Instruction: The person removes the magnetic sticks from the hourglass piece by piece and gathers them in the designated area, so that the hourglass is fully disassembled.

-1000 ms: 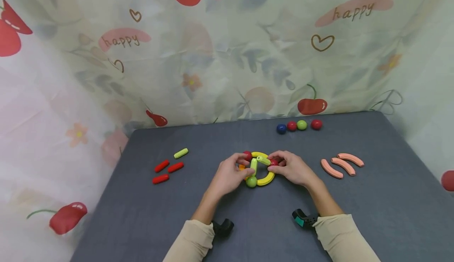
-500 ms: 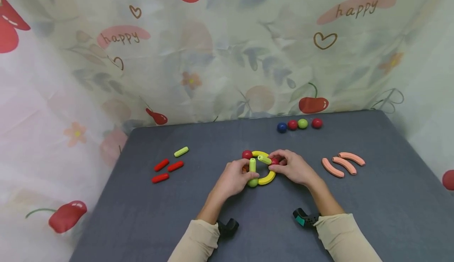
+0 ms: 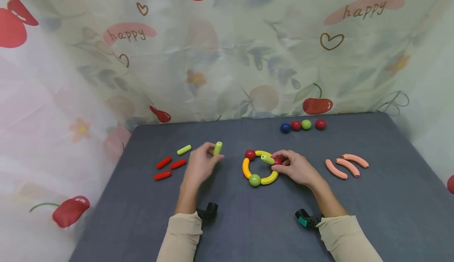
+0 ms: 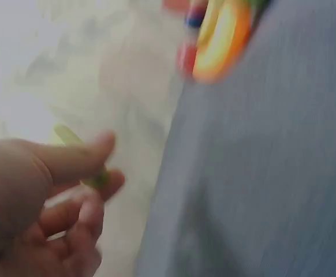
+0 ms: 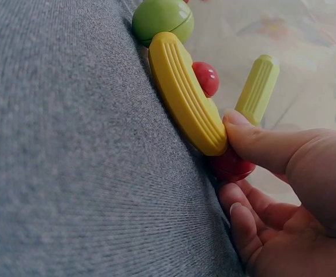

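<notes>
My left hand (image 3: 200, 165) pinches a light green stick (image 3: 218, 148) between thumb and fingers, held upright left of the ring; the left wrist view is blurred. At the middle of the table lies a ring of curved yellow sticks (image 3: 270, 178) and an orange curved stick (image 3: 246, 168), joined by balls: a red ball (image 3: 250, 154) at upper left, a green ball (image 3: 254, 180) at the bottom. My right hand (image 3: 296, 168) grips another red ball (image 5: 232, 166) on the ring's right side. From that ball a second light green stick (image 5: 258, 89) slants upward.
Several red sticks (image 3: 163, 175) and one light green stick (image 3: 184, 149) lie at left. Pink curved sticks (image 3: 347, 166) are at right. A blue ball (image 3: 285, 128), red balls (image 3: 320, 124) and a green ball (image 3: 306, 124) line the back edge, before a patterned cloth.
My left hand has moved left from the ring with the light green stick, which stood over the green ball before. The right hand stays at its red ball.
</notes>
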Demonstrator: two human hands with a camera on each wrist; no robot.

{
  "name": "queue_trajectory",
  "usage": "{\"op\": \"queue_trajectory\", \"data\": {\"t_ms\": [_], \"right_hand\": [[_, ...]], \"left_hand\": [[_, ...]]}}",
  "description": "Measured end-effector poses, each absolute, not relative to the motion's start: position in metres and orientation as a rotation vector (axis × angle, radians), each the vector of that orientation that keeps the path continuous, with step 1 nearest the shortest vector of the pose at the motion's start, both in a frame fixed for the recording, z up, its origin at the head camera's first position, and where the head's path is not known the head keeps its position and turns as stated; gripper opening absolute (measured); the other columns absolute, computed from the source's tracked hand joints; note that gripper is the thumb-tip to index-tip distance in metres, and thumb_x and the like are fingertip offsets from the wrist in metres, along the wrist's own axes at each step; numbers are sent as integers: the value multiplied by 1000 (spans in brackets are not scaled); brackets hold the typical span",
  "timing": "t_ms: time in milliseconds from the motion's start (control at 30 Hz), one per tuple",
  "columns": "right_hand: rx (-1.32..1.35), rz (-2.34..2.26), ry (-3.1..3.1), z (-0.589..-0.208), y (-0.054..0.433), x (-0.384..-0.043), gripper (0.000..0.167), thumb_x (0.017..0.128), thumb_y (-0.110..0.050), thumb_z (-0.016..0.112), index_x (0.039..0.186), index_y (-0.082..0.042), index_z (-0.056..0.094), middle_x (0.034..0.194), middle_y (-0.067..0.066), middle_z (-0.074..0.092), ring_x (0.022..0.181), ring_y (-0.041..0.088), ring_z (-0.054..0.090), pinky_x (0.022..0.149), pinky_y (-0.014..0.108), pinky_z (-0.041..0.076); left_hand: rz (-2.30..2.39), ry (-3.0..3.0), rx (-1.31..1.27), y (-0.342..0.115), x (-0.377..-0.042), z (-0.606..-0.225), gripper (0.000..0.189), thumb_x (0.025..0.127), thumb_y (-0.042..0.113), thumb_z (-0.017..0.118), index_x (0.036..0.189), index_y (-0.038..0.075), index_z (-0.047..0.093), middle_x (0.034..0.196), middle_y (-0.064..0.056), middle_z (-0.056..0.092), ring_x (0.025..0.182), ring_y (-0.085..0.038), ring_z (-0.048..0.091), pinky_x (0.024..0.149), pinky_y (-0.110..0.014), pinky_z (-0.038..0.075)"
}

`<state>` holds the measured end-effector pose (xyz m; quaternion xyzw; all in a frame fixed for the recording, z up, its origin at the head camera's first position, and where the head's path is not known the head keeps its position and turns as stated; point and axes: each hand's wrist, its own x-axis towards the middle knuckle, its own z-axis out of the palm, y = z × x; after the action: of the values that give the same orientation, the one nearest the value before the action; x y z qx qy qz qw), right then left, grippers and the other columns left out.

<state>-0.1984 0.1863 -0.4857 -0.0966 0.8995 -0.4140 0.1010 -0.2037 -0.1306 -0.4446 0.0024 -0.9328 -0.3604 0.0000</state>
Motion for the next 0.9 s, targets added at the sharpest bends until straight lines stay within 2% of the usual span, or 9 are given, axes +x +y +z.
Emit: {"op": "queue_trajectory", "data": {"t_ms": [167, 300, 433, 533, 667, 800, 900], "right_hand": [[-252, -1222, 2662, -485, 191, -197, 39, 95, -34, 73, 128, -16, 66, 115, 9, 65, 97, 22, 58, 82, 31, 48], [-251, -1224, 2664, -485, 192, -196, 39, 95, -34, 73, 129, -16, 66, 115, 9, 65, 97, 22, 58, 82, 31, 48], [-241, -1223, 2661, -486, 191, -195, 39, 95, -35, 73, 129, -16, 66, 116, 9, 65, 97, 22, 58, 82, 31, 47], [-241, -1230, 2653, -485, 190, -195, 40, 95, -35, 73, 129, -16, 66, 115, 9, 65, 97, 22, 57, 82, 31, 47], [-256, -1238, 2649, -484, 188, -196, 39, 95, -33, 73, 128, -15, 66, 114, 9, 65, 96, 22, 57, 81, 31, 47], [-266, -1234, 2652, -484, 187, -198, 38, 95, -32, 74, 128, -15, 66, 113, 9, 65, 94, 21, 57, 80, 30, 47], [-267, -1235, 2644, -486, 185, -199, 39, 94, -33, 74, 128, -15, 66, 113, 9, 64, 93, 21, 57, 79, 30, 47]], "left_hand": [[-720, -2938, 309, -166, -211, -448, 38, 89, 31, 80, 117, 8, 69, 113, -14, 70, 103, -33, 56, 88, -45, 50], [-604, -2930, 385, -175, -214, -453, 35, 86, 33, 83, 109, 8, 75, 126, -16, 60, 116, -37, 42, 101, -51, 40], [-616, -2931, 423, -177, -215, -458, 33, 84, 35, 85, 99, 7, 77, 134, -16, 53, 126, -38, 34, 107, -55, 33], [-591, -2946, 434, -180, -215, -460, 33, 84, 37, 84, 99, 8, 77, 137, -16, 52, 128, -39, 34, 107, -57, 32], [-603, -2954, 405, -183, -211, -453, 37, 86, 37, 83, 108, 9, 75, 136, -18, 53, 126, -40, 35, 106, -58, 33], [-781, -2921, 240, -170, -202, -434, 39, 90, 34, 79, 121, 11, 72, 133, -15, 59, 122, -37, 43, 102, -53, 41], [-945, -2890, 26, -141, -194, -427, 36, 93, 33, 76, 124, 15, 71, 126, -8, 65, 110, -30, 52, 92, -44, 48]]}}
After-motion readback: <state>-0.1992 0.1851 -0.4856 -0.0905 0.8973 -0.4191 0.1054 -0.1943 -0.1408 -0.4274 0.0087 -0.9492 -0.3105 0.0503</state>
